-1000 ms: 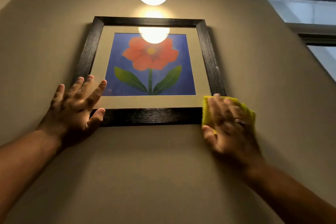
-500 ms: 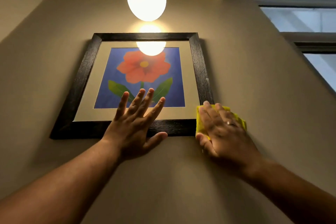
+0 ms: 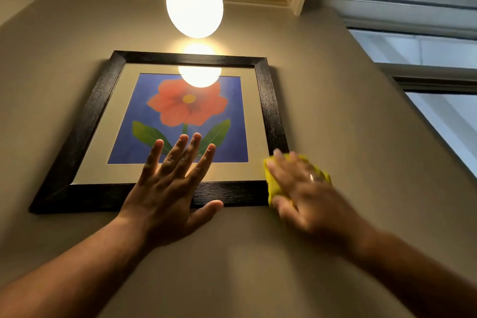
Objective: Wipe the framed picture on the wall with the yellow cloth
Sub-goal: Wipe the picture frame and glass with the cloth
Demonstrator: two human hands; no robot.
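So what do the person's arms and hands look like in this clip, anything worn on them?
Both forearms are bare as far as the view shows, with no sleeves, gloves or watch visible. The right hand wears a plain metallic ring on one of its fingers. The left hand shows no jewellery. The right hand is motion-blurred, so finer detail cannot be made out.

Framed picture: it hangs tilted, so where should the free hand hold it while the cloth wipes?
Grip the framed picture by its lower-left corner, coming from below with the left hand. That corner sags lowest, and the right hand with the yellow cloth occupies the lower right.
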